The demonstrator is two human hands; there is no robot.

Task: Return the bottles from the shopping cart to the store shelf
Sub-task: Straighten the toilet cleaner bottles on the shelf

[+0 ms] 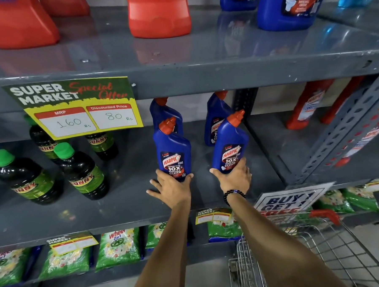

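Two blue Harpic bottles with red caps stand on the grey middle shelf [126, 203]. My left hand [171, 186] grips the base of the left front bottle [172, 148]. My right hand [235, 176] grips the base of the right front bottle [229, 143], which tilts slightly right. Behind each stands another Harpic bottle, one at the left [163, 110] and one at the right [215, 117]. The wire shopping cart [317, 253] with a red handle sits at the lower right; its visible part holds no bottles.
Dark Sunny bottles [80, 171] with green caps stand left on the same shelf under a yellow price sign [77, 107]. Red jugs [158, 15] and blue jugs [286, 6] fill the upper shelf. Green detergent packs [117, 248] lie below. A perforated upright [345, 126] stands right.
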